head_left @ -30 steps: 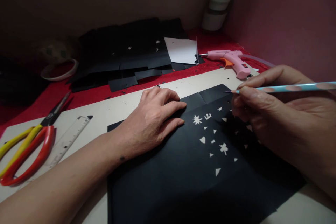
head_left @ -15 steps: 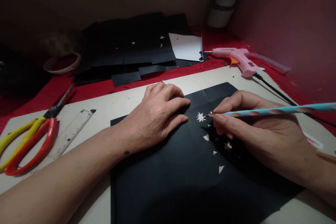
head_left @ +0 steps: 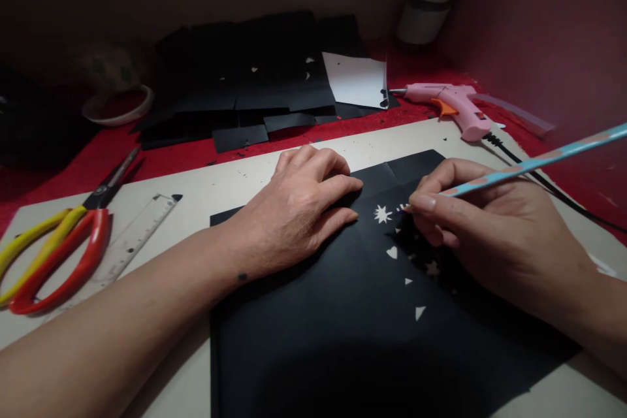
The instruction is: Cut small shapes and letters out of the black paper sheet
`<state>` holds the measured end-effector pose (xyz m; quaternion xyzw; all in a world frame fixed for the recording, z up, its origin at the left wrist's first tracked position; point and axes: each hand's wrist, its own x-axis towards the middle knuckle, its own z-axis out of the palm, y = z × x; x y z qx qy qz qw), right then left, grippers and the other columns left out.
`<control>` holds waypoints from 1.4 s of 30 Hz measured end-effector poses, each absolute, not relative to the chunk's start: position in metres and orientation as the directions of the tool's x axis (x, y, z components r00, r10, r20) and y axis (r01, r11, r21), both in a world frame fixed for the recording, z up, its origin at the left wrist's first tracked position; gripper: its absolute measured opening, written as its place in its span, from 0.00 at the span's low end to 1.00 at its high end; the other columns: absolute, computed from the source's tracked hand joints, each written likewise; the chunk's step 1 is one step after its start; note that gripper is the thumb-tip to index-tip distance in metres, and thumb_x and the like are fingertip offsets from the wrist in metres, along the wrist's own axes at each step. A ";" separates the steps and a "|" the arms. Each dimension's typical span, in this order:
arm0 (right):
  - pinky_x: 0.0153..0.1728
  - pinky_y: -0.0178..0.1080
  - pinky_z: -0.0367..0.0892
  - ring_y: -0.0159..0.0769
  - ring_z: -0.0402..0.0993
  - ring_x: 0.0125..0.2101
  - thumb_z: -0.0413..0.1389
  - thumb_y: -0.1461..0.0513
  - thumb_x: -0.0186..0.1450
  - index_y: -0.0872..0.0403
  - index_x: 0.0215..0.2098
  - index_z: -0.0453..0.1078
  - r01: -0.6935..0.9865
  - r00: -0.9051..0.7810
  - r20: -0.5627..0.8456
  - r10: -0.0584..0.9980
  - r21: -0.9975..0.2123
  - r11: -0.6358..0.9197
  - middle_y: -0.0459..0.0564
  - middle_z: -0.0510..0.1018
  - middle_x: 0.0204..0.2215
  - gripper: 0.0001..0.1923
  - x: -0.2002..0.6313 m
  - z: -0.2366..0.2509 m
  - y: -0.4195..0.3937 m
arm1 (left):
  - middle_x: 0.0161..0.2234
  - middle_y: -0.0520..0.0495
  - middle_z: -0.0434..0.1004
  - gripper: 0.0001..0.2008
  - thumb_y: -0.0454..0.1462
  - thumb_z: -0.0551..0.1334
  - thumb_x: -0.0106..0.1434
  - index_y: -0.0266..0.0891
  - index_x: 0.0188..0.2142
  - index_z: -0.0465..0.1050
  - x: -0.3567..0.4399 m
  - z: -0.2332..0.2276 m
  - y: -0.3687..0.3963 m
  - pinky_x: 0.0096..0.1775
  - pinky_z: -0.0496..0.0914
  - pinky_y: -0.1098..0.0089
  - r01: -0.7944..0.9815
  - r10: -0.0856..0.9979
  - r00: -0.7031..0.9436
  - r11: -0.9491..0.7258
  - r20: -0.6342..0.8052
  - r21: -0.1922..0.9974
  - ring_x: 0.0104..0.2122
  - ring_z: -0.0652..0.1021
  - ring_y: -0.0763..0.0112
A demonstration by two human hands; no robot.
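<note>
A sheet of black paper (head_left: 313, 333) lies in front of me, dotted with small white shapes: a many-pointed star (head_left: 383, 213), a heart (head_left: 392, 253) and several triangles such as this triangle (head_left: 420, 313). My left hand (head_left: 311, 199) rests flat on the sheet's upper part, fingers spread, left of the star. In a pinch, my right hand (head_left: 470, 215) grips a light blue pencil (head_left: 529, 165) with brownish patches. Its point is down by the paper, just right of the star, where small white marks show. Shadow and fingers partly cover the shapes under the right hand.
Scissors (head_left: 63, 241) with red and yellow handles lie at left beside a clear ruler (head_left: 142, 235). A pink glue gun (head_left: 450, 101) with a black cord sits at back right. Behind are black paper pieces (head_left: 240, 144), a white piece (head_left: 357, 81) and a white bottle (head_left: 426, 6).
The pencil's back end has tilted upward, and its point has moved slightly right, away from the star. The left hand stays put on the paper; the whole view has shifted a little.
</note>
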<state>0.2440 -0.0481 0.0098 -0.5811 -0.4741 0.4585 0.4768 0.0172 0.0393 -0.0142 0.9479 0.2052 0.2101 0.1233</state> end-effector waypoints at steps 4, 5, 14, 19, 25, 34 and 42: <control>0.17 0.32 0.54 0.25 0.58 0.16 0.76 0.49 0.53 0.50 0.22 0.71 -0.054 0.117 -0.167 0.979 -0.985 -0.161 0.38 0.65 0.13 0.22 0.244 0.009 -0.043 | 0.50 0.37 0.76 0.15 0.39 0.64 0.74 0.33 0.55 0.79 0.017 -0.014 0.039 0.57 0.66 0.50 0.338 0.443 0.825 -0.884 0.351 0.323 0.49 0.72 0.55; 0.18 0.32 0.54 0.24 0.58 0.16 0.76 0.49 0.52 0.50 0.22 0.71 -0.068 0.116 -0.173 0.978 -0.984 -0.166 0.37 0.64 0.13 0.22 0.244 0.009 -0.042 | 0.50 0.37 0.76 0.15 0.39 0.64 0.74 0.32 0.55 0.79 0.018 -0.013 0.039 0.57 0.65 0.50 0.336 0.444 0.824 -0.884 0.352 0.326 0.49 0.72 0.55; 0.18 0.33 0.53 0.25 0.61 0.18 0.70 0.59 0.58 0.50 0.23 0.74 -0.022 0.101 -0.187 0.977 -0.982 -0.186 0.41 0.69 0.16 0.11 0.246 0.009 -0.045 | 0.49 0.36 0.76 0.15 0.40 0.63 0.75 0.32 0.55 0.79 0.017 -0.015 0.041 0.55 0.66 0.50 0.317 0.423 0.827 -0.895 0.370 0.315 0.48 0.73 0.54; 0.18 0.32 0.56 0.26 0.64 0.19 0.70 0.60 0.58 0.50 0.25 0.75 0.027 0.117 -0.200 0.973 -0.979 -0.204 0.42 0.72 0.17 0.09 0.249 0.010 -0.049 | 0.49 0.36 0.77 0.15 0.39 0.64 0.74 0.31 0.54 0.79 0.017 -0.015 0.041 0.55 0.66 0.50 0.317 0.425 0.824 -0.894 0.374 0.317 0.48 0.73 0.54; 0.15 0.32 0.62 0.28 0.67 0.17 0.72 0.57 0.57 0.49 0.26 0.75 0.103 0.133 -0.200 0.971 -0.971 -0.214 0.42 0.74 0.17 0.11 0.248 0.012 -0.048 | 0.50 0.35 0.77 0.16 0.39 0.64 0.74 0.31 0.55 0.79 0.017 -0.015 0.041 0.55 0.65 0.50 0.307 0.416 0.830 -0.897 0.371 0.318 0.48 0.73 0.53; 0.14 0.27 0.62 0.26 0.70 0.17 0.66 0.58 0.62 0.49 0.24 0.76 0.423 0.088 -0.006 0.996 -0.905 -0.043 0.43 0.77 0.18 0.09 0.244 0.014 -0.053 | 0.49 0.34 0.77 0.16 0.39 0.63 0.74 0.30 0.55 0.79 0.017 -0.014 0.041 0.54 0.66 0.49 0.307 0.415 0.830 -0.898 0.373 0.315 0.48 0.73 0.52; 0.16 0.30 0.64 0.28 0.72 0.18 0.63 0.59 0.64 0.48 0.24 0.74 0.568 -0.015 0.039 0.999 -0.822 0.040 0.43 0.80 0.20 0.10 0.239 0.020 -0.058 | 0.49 0.34 0.77 0.16 0.38 0.64 0.74 0.30 0.55 0.80 0.018 -0.015 0.041 0.54 0.66 0.49 0.310 0.417 0.826 -0.898 0.378 0.314 0.48 0.74 0.51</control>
